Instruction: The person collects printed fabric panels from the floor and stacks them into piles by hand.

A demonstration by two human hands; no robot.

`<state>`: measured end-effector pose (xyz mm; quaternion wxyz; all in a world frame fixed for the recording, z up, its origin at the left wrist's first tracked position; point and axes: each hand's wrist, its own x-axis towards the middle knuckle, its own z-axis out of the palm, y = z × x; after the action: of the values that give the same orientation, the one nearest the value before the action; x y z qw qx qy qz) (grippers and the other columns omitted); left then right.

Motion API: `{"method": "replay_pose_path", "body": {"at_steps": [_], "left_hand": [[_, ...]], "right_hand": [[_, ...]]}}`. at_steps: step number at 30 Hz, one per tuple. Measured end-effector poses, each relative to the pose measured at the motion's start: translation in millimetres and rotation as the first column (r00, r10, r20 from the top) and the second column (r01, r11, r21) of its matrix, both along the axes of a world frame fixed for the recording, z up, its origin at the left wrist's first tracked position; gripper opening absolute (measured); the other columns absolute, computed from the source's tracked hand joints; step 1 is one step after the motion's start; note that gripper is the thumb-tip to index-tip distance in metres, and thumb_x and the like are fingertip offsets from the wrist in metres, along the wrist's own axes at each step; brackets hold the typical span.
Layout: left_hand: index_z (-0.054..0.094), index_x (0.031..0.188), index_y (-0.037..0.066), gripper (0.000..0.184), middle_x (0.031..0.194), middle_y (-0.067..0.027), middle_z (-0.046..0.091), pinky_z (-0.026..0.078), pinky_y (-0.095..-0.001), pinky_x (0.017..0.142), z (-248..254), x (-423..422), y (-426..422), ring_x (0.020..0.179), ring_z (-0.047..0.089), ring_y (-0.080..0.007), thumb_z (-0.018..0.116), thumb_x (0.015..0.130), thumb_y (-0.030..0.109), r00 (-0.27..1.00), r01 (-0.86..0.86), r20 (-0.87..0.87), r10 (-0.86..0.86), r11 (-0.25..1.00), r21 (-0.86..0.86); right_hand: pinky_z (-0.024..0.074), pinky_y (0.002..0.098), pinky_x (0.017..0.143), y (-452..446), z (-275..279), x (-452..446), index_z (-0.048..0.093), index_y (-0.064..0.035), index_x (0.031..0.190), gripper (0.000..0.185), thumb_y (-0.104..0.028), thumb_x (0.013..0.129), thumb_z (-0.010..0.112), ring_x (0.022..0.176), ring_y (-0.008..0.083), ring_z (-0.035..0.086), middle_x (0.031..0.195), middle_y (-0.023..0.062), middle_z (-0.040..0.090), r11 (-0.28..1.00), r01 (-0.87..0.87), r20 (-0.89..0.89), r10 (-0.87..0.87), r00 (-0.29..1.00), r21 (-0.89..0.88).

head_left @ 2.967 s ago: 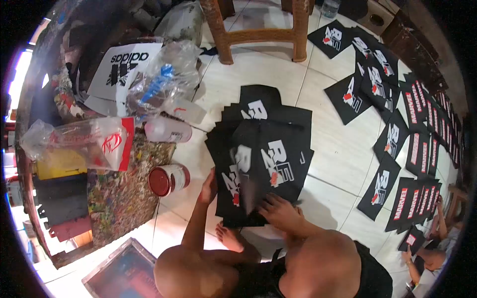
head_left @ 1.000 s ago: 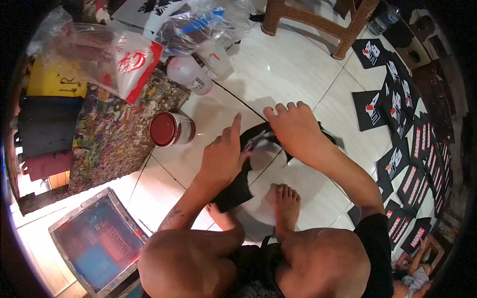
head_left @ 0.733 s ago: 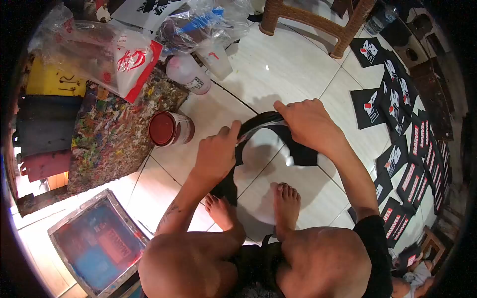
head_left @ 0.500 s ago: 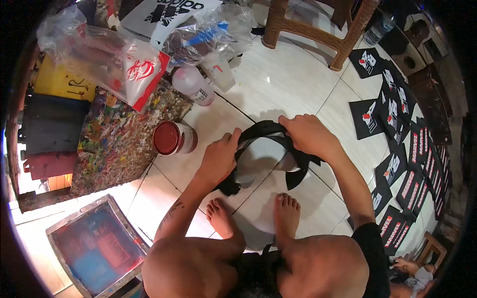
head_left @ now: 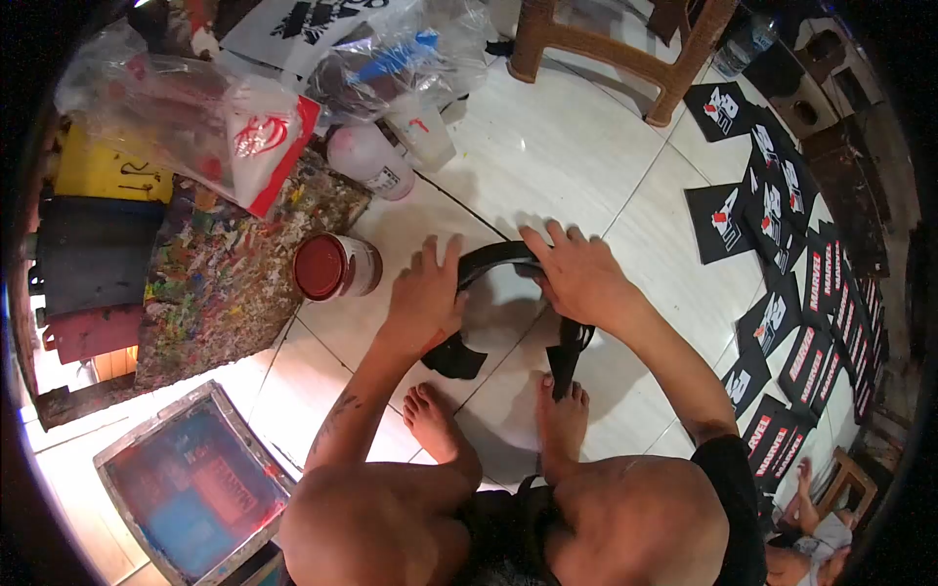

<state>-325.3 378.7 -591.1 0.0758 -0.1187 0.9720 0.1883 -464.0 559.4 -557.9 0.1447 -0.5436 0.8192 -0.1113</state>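
A black, fabric-like strip (head_left: pixel 496 254) arches above the floor between my two hands, its two ends hanging down toward my feet. My left hand (head_left: pixel 422 298) grips its left side, with the fingers pointing forward and the thumb on the inner side. On the other side my right hand (head_left: pixel 576 273) grips the strip with its fingers laid over the outside. The right end looks split into several layers, and one pointed piece hangs in front of my toes. Parts of the strip under both palms are hidden.
Left of my hands stands a red-lidded can (head_left: pixel 337 267) beside a paint-crusted board (head_left: pixel 220 278). A framed screen (head_left: pixel 195 479) lies at lower left. Printed black pieces (head_left: pixel 718 223) spread over the floor at right. Ahead are a pink-white bottle (head_left: pixel 369 161) and a brown stool (head_left: pixel 606 54). Another person sits at lower right.
The strip's bunched folds have drawn into a narrower, smoother arch. My right hand has shifted slightly left and its fingers have spread over the strip; my left hand has moved a little left.
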Motion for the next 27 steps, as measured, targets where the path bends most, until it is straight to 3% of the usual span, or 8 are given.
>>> {"method": "replay_pose_path", "body": {"at_steps": [3, 9, 12, 15, 17, 18, 21, 27], "left_hand": [[0.04, 0.115, 0.004, 0.042, 0.087, -0.0207, 0.057, 0.048, -0.0496, 0.068, -31.9, -0.8, -22.2, 0.08, 0.059, -0.0438, 0.058, 0.077, 0.003, 0.994, 0.036, -0.11, -0.025, 0.994, 0.105], [0.048, 0.115, -0.003, 0.04, 0.106, -0.023, 0.061, 0.049, -0.0399, 0.079, -38.0, 2.3, -38.2, 0.093, 0.061, -0.0403, 0.064, 0.079, 0.007, 0.994, -0.036, 0.106, -0.016, 0.88, 0.474], [0.041, 0.132, -0.006, 0.062, 0.122, -0.0131, 0.058, 0.042, -0.0307, 0.098, -83.1, 19.7, -41.0, 0.113, 0.053, -0.0185, 0.071, 0.082, 0.014, 0.97, -0.242, 0.217, 0.106, 0.434, 0.868], [0.043, 0.133, -0.003, 0.061, 0.121, -0.0125, 0.058, 0.043, -0.0326, 0.098, -120.9, 47.0, -26.4, 0.112, 0.054, -0.0192, 0.071, 0.081, 0.012, 0.951, -0.295, 0.259, 0.167, 0.246, 0.923], [0.042, 0.133, -0.002, 0.062, 0.121, -0.012, 0.058, 0.043, -0.0331, 0.098, -118.0, 57.5, -15.2, 0.111, 0.055, -0.0192, 0.071, 0.081, 0.011, 0.925, -0.363, 0.328, 0.192, 0.188, 0.913], [0.041, 0.134, -0.001, 0.063, 0.122, -0.0115, 0.058, 0.043, -0.0337, 0.099, -115.9, 59.9, -10.7, 0.111, 0.055, -0.0193, 0.071, 0.081, 0.011, 0.888, -0.439, 0.408, 0.215, 0.124, 0.89], [0.039, 0.136, -0.001, 0.063, 0.123, -0.011, 0.058, 0.042, -0.0344, 0.101, -102.2, 61.3, -6.0, 0.113, 0.055, -0.0201, 0.07, 0.082, 0.009, 0.888, -0.442, 0.401, 0.222, 0.181, 0.878], [0.036, 0.139, 0.0, 0.064, 0.131, -0.0124, 0.053, 0.039, -0.0346, 0.104, -114.7, 60.5, -10.0, 0.119, 0.051, -0.0211, 0.067, 0.084, 0.008, 0.906, -0.41, 0.378, 0.188, 0.171, 0.896]], "right_hand": [[0.0493, 0.0435, 0.063, -3.5, -9.4, -8.4, 0.05, -0.0023, 0.1, 0.027, -0.004, 0.076, 0.062, 0.077, 0.0339, 0.064, 0.081, 0.0126, 0.065, 0.997, 0.023, -0.031, -0.02, 0.999, 0.071], [0.0483, 0.0464, 0.071, -21.5, -30.5, -49.4, 0.057, -0.0072, 0.097, 0.027, -0.028, 0.082, 0.065, 0.086, 0.0327, 0.063, 0.091, 0.0114, 0.065, 0.997, 0.056, -0.108, -0.05, 0.993, 0.059], [0.0478, 0.0484, 0.076, -24.6, -18.3, -65.6, 0.058, -0.0077, 0.103, 0.033, -0.028, 0.079, 0.069, 0.098, 0.0314, 0.061, 0.097, 0.0095, 0.066, 0.981, 0.18, -0.305, -0.149, 0.941, 0.077], [0.047, 0.0503, 0.08, -13.6, -48.7, -79.8, 0.058, -0.0071, 0.108, 0.039, -0.024, 0.076, 0.073, 0.105, 0.0306, 0.058, 0.099, 0.0074, 0.065, 0.902, 0.338, -0.124, -0.315, 0.941, 0.269], [0.0482, 0.0464, 0.081, -2.5, -107.6, -83.3, 0.06, -0.0073, 0.105, 0.034, -0.018, 0.075, 0.071, 0.105, 0.0318, 0.059, 0.101, 0.0108, 0.064, 0.932, 0.357, -0.146, -0.346, 0.927, 0.061], [0.049, 0.0423, 0.081, 0.4, -126.7, -98.3, 0.062, -0.0096, 0.101, 0.027, -0.014, 0.076, 0.069, 0.101, 0.0338, 0.058, 0.101, 0.0148, 0.062, 0.935, 0.34, 0.147, -0.351, 0.925, 0.097], [0.0488, 0.0385, 0.083, 12.3, -133.9, -117.0, 0.063, -0.0121, 0.097, 0.021, -0.011, 0.076, 0.067, 0.099, 0.0348, 0.057, 0.098, 0.0169, 0.061, 0.902, 0.416, 0.039, -0.414, 0.909, -0.115], [0.0439, 0.0423, 0.094, 2.3, -168.5, -134.0, 0.052, 0.004, 0.117, 0.07, -0.039, 0.068, 0.078, 0.106, 0.0392, 0.054, 0.115, 0.026, 0.051, 0.809, 0.402, 0.117, -0.392, 0.913, -0.429]]}}
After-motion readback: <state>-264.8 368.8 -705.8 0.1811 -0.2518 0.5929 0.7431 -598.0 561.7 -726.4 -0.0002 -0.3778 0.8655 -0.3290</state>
